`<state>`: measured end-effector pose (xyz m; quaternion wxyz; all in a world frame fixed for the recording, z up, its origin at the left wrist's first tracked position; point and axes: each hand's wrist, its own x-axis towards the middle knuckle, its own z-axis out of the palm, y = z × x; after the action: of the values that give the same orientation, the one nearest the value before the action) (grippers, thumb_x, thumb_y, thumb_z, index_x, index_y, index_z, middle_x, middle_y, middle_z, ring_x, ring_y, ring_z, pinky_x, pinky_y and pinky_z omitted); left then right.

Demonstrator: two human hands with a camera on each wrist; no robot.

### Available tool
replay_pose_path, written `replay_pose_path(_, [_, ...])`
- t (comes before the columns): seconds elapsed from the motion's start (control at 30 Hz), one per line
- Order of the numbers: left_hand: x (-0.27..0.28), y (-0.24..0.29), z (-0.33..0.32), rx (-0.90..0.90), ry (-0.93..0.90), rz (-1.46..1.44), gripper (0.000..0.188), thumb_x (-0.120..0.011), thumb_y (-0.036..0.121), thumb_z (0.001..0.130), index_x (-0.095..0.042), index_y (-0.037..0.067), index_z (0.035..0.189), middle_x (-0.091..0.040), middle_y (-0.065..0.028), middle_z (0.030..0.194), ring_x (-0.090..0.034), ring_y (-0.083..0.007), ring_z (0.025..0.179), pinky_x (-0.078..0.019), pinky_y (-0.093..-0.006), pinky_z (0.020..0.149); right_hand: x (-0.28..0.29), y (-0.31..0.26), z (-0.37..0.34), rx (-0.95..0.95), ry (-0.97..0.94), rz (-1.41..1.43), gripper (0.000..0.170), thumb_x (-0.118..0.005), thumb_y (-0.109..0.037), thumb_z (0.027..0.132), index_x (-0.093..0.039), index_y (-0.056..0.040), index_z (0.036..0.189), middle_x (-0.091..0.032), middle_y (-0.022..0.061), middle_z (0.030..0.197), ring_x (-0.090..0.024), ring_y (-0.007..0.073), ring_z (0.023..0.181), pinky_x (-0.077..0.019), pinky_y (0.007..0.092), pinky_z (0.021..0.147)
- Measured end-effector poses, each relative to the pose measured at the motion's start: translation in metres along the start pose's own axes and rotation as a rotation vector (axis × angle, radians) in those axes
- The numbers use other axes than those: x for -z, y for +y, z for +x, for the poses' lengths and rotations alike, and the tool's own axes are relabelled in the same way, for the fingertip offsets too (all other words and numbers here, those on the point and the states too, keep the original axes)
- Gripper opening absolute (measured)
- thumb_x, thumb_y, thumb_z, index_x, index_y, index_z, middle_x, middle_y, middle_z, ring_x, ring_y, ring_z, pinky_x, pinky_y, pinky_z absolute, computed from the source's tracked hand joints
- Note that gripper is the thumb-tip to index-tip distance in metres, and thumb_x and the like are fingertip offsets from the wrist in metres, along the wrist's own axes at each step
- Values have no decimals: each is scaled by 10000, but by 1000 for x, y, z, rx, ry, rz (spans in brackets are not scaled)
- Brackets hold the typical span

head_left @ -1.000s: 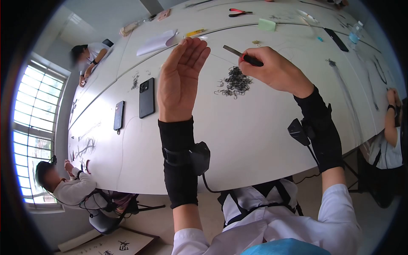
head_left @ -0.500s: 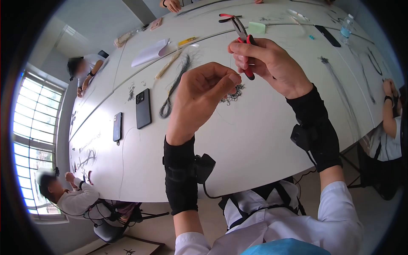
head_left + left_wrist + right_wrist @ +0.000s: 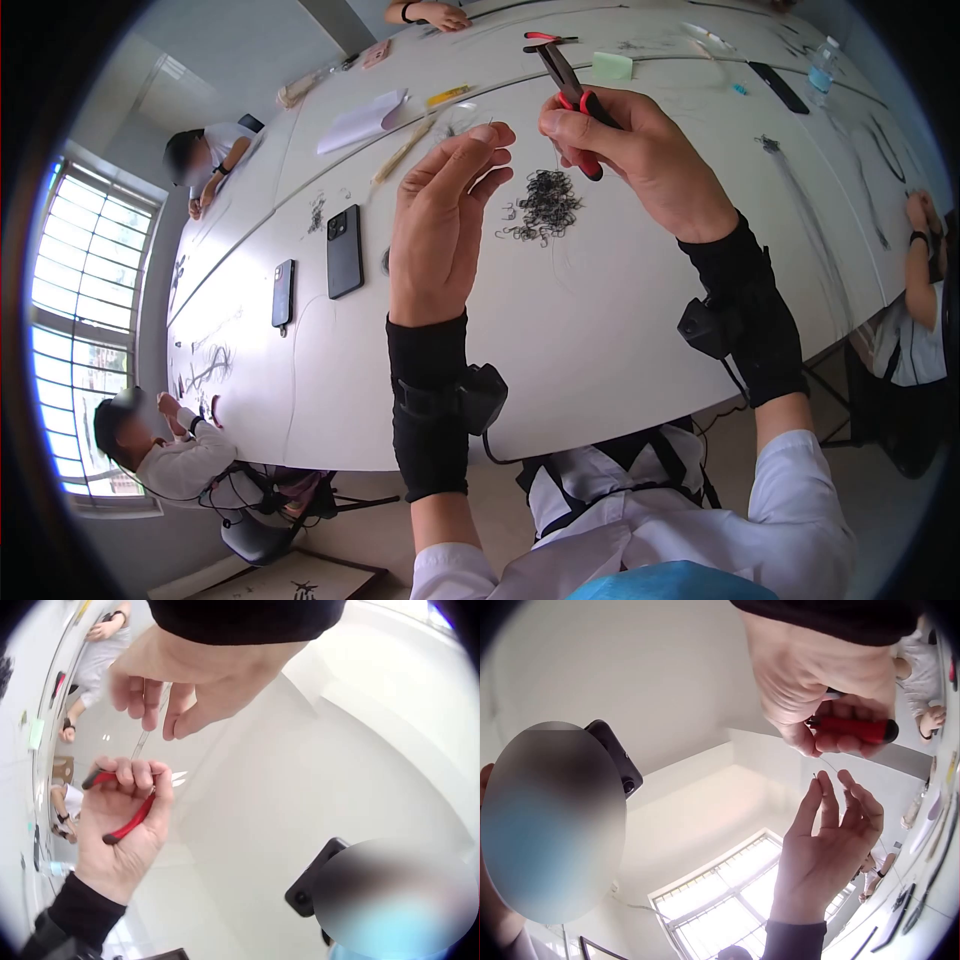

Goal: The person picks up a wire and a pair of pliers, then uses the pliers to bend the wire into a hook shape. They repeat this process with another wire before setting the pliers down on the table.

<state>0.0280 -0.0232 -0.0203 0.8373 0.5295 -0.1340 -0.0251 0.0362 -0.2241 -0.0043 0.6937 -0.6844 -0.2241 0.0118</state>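
Note:
My right hand (image 3: 655, 160) grips a pair of pliers (image 3: 562, 72) with red and black handles, its metal tips pointing up and away over the table. In the left wrist view the fingers curl round one red handle (image 3: 139, 819). My left hand (image 3: 440, 215) is raised to the left of the pliers, thumb and forefinger together. A tiny dark fish hook (image 3: 814, 775) shows at those fingertips in the right wrist view. A thin line (image 3: 826, 761) runs near both hands' fingertips. Beneath and between the hands lies a pile of small black hooks (image 3: 548, 205).
Two phones (image 3: 344, 250) lie to the left. Beyond the left hand are a pale bundle (image 3: 402, 152), white paper (image 3: 362, 122) and a yellow tool (image 3: 447, 95). Green paper (image 3: 612, 66), a black phone (image 3: 778, 87) and a bottle (image 3: 822, 70) stand farther right. Other people sit round the table.
The left hand went from upright with extended fingers to close by the right hand, then drew back left with its fingertips together. The pliers turned from pointing left to pointing up.

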Motion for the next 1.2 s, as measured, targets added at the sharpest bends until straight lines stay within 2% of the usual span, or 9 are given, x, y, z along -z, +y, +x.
replay_pose_path(0.07, [-2,-2,0,72,1,-141,196,-626,146,973,-712,1,1071,-693,-70,1076,-613,-143,935,-483,-308,899,-4,3,-1,6,-23,-65,289,-647,-330,954,-653,-43,921,-534,-26,758,-491,85,725,-399,238,706])
replay_pose_path(0.17, [-5,-10,-1,89,-8,-202,251,-644,159,965,-653,7,1164,-658,-91,1153,-598,-181,1020,-486,-352,938,-11,7,-2,66,5,-77,259,-670,-269,942,-696,-15,986,-629,1,767,-546,85,732,-430,249,706])
replay_pose_path(0.2, [-7,-11,-1,105,17,-221,254,-640,156,968,-643,4,1172,-659,-88,1143,-600,-178,1020,-490,-346,933,-8,8,0,52,-20,-136,253,-664,-247,944,-697,-1,990,-681,27,831,-594,95,792,-456,251,748])
replay_pose_path(0.3, [-14,-12,-1,127,63,-280,197,-646,143,964,-699,2,1090,-692,-45,1047,-613,-117,892,-489,-296,883,-9,16,2,132,-6,-118,241,-658,-225,938,-694,10,978,-695,36,845,-614,96,816,-473,261,778])
replay_pose_path(0.7, [-17,-21,0,116,101,-283,188,-648,156,970,-709,33,1098,-689,-28,1028,-610,-108,918,-481,-299,892,-7,18,2,126,0,-234,235,-636,-199,912,-690,26,955,-685,61,801,-615,123,780,-475,278,763])
replay_pose_path(0.8, [-15,-23,0,107,60,-256,167,-639,158,975,-710,45,1076,-686,-22,1025,-609,-112,937,-475,-306,899,-7,18,1,112,-5,-284,248,-640,-207,904,-687,32,951,-677,68,786,-608,127,749,-470,278,735])
replay_pose_path(0.9, [-6,-29,3,92,-5,-219,163,-631,157,982,-668,35,1083,-673,-38,1055,-606,-131,987,-460,-339,973,-9,17,-1,106,-8,-290,245,-636,-202,902,-686,33,949,-671,64,776,-592,128,713,-472,278,714])
replay_pose_path(1.1, [-3,-27,3,48,-1,-199,160,-629,147,984,-677,26,1078,-672,-32,1009,-602,-122,924,-476,-319,929,-9,25,2,143,20,-257,290,-688,-280,920,-698,0,993,-642,23,755,-553,120,679,-476,257,683])
replay_pose_path(1.2, [-5,-23,1,-15,55,-20,169,-641,151,979,-693,16,1066,-671,-30,1000,-601,-108,892,-487,-295,874,-7,16,1,267,138,-396,302,-696,-310,930,-698,-15,996,-634,15,750,-556,116,683,-472,246,671])
